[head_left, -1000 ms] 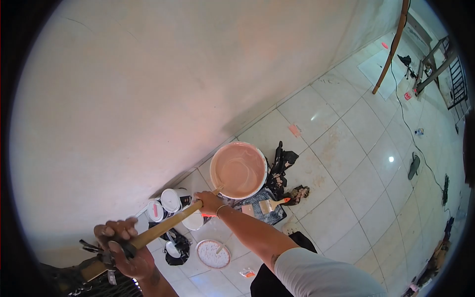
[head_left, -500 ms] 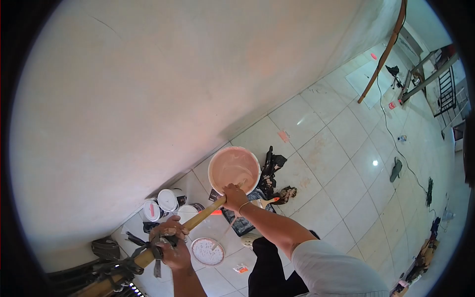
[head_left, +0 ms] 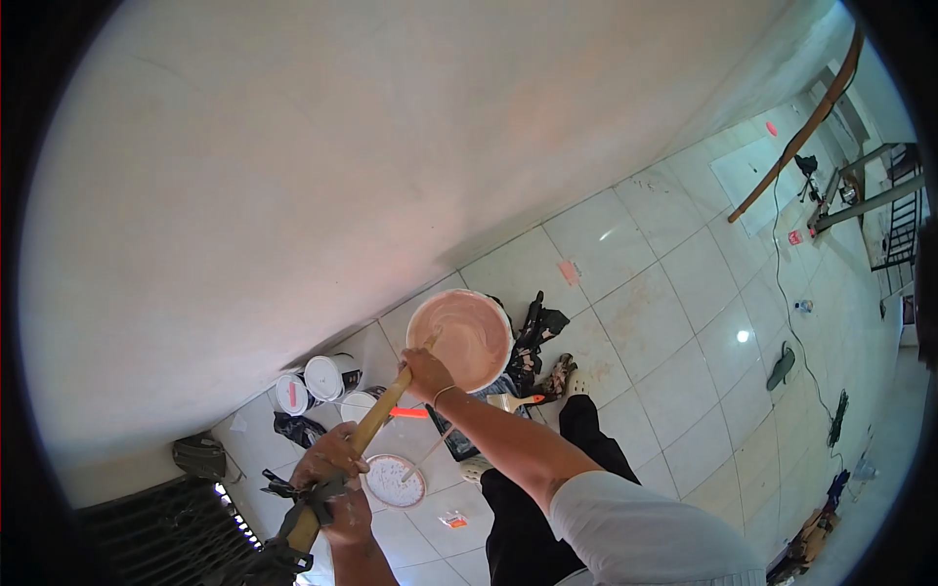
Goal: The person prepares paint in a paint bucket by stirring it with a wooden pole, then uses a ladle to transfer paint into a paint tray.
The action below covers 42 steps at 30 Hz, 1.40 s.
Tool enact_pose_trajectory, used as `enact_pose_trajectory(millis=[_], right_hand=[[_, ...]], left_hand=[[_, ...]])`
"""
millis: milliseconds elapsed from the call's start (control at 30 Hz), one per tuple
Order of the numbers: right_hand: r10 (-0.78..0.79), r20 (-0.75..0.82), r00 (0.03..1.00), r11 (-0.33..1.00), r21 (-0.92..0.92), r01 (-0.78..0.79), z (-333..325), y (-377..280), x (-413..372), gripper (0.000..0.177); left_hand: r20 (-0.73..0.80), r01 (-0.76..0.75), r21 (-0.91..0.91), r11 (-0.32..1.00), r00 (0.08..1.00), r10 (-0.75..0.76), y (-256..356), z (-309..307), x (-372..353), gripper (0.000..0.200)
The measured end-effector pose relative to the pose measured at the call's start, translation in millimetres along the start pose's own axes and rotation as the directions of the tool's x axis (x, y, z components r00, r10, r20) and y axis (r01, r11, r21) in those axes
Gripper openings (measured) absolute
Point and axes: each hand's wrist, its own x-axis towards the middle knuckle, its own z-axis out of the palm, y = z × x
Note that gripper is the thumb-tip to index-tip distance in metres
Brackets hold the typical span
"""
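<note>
Since the earlier frame, the wooden pole [head_left: 386, 408] had swung to a steeper slant, and its far end had shifted towards the wall-side left of the large bucket [head_left: 409, 327]. Pole surface was tan and smooth, with dark strips [head_left: 318, 493] tied around it near the left hand [head_left: 334, 467]. Its far end reached inside the bucket's rim, at the pink paint [head_left: 479, 337]. Paint surface showed curved swirl ridges; the bucket was white-rimmed and stood on the tiled floor [head_left: 635, 327].

Fingers of the right hand [head_left: 428, 376] were wrapped around the pole just beside the rim; those of the left were curled around it farther back.

Two white tubs [head_left: 327, 379] with lids on stood side by side near the wall. Round white dish [head_left: 391, 491] held a pink-speckled layer, with a pale stick [head_left: 410, 474] at its edge. Paintbrush [head_left: 532, 399] lay at the dark paint tray [head_left: 457, 444]. One shoe [head_left: 578, 384] had come into view near the brush handle.
</note>
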Motion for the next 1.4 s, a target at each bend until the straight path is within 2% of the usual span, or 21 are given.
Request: enact_pose_trajectory(millis=[100, 133, 200, 233, 267, 367, 433, 500, 667, 733, 800, 867, 967, 1000, 1067, 1133, 1267, 1367, 1400], right_hand=[[0.031, 0.144, 0.989, 0.999, 0.023, -0.034, 7, -17, -7, 0.019], [0.025, 0.141, 0.99, 0.999, 0.028, -0.029, 12, -16, -10, 0.019], [0.006, 0.282, 0.96, 1.0, -0.016, -0.001, 14, -18, -16, 0.019], [0.026, 0.342, 0.94, 0.999, -0.042, -0.012, 9, -18, -20, 0.018], [0.029, 0.339, 0.94, 0.999, -0.04, -0.016, 4, -19, -23, 0.018], [-0.02, 0.365, 0.931, 0.999, -0.026, 0.032, 2, -13, -35, 0.018], [0.04, 0.419, 0.907, 0.989, -0.146, 0.023, -20, -12, -44, 0.017], [0.055, 0.418, 0.907, 0.983, -0.18, 0.024, -42, -7, -48, 0.018], [0.117, 0.353, 0.928, 0.962, -0.272, -0.018, -79, 11, -35, 0.02], [-0.01, 0.306, 0.952, 0.961, -0.26, 0.093, -76, 25, -22, 0.02], [-0.012, 0.3, 0.954, 0.968, -0.236, 0.086, -75, 28, -7, 0.018], [-0.112, 0.168, 0.979, 0.974, -0.176, 0.141, -69, 24, 7, 0.017], [-0.085, 0.129, 0.988, 0.993, -0.076, 0.096, -55, 12, 22, 0.018], [-0.082, 0.133, 0.988, 0.993, -0.072, 0.092, -42, 11, 23, 0.018], [-0.123, 0.077, 0.989, 0.992, 0.014, 0.123, -14, 13, 23, 0.019], [-0.092, 0.115, 0.989, 0.996, 0.008, 0.091, -4, 0, 15, 0.02], [-0.072, 0.203, 0.976, 0.997, -0.007, 0.075, 13, -5, -10, 0.017], [-0.056, 0.289, 0.956, 0.997, -0.036, 0.07, -4, -15, -27, 0.016], [-0.027, 0.336, 0.941, 0.998, -0.051, 0.047, -9, -16, -31, 0.016]], left_hand=[[-0.068, 0.03, 0.091, 0.995, 0.997, -0.023, 14, 9, 12, 0.045], [-0.066, 0.024, 0.096, 0.995, 0.998, -0.017, 14, 8, 16, 0.045], [-0.118, 0.045, 0.059, 0.997, 0.992, -0.038, 12, -1, 20, 0.033], [-0.153, 0.054, 0.087, 0.995, 0.987, -0.04, 11, 1, 20, 0.034], [-0.148, 0.055, 0.087, 0.995, 0.988, -0.042, 11, 1, 22, 0.034], [-0.248, 0.141, -0.033, 0.99, 0.958, -0.144, 14, -3, 24, 0.038], [-0.223, 0.15, -0.092, 0.984, 0.96, -0.167, 15, -4, 25, 0.039], [-0.195, 0.165, -0.152, 0.975, 0.962, -0.193, 16, -1, 23, 0.039], [-0.018, 0.076, -0.202, 0.976, 0.997, -0.081, 11, 24, 14, 0.039], [-0.05, 0.053, -0.195, 0.979, 0.997, -0.063, 7, 31, 14, 0.04], [-0.097, 0.013, -0.171, 0.985, 0.995, -0.03, 1, 37, 21, 0.041], [-0.093, 0.037, -0.162, 0.986, 0.994, -0.053, 3, 36, 28, 0.043], [-0.023, 0.058, 0.004, 0.998, 0.998, -0.058, 9, 43, 36, 0.049], [-0.024, 0.063, 0.007, 0.998, 0.998, -0.063, 11, 43, 36, 0.049], [-0.008, 0.059, 0.028, 0.998, 0.998, -0.059, 14, 41, 37, 0.036], [0.01, 0.05, 0.045, 0.998, 0.999, -0.051, 15, 32, 35, 0.036], [-0.111, 0.081, 0.039, 0.996, 0.991, -0.076, 20, 29, 32, 0.033], [-0.197, 0.138, 0.065, 0.988, 0.973, -0.123, 26, 25, 33, 0.037], [-0.215, 0.155, -0.013, 0.988, 0.964, -0.155, 27, 26, 35, 0.034]])
